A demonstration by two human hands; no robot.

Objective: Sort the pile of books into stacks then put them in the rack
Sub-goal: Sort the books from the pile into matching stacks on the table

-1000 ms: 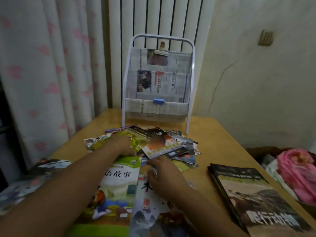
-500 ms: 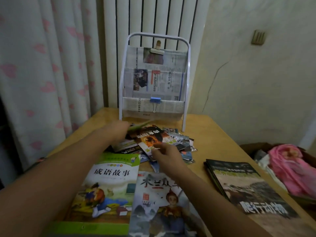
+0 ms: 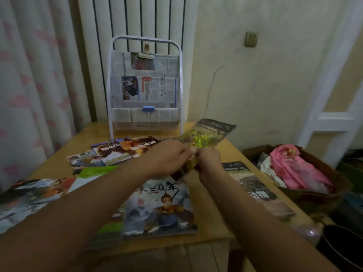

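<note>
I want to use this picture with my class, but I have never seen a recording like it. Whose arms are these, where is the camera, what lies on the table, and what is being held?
There is no machine here. A person wears a wide-angle camera on the head, so you look forward and down along their own arms.

The left hand and right hand meet above the wooden table, both gripping a thin green-covered book lifted off it.

On the table lie a loose pile of small books, a large book with a cartoon figure, and a dark-covered stack at the right. At the back stands a white rack lined with newspaper, where the sorted books should go.
</note>
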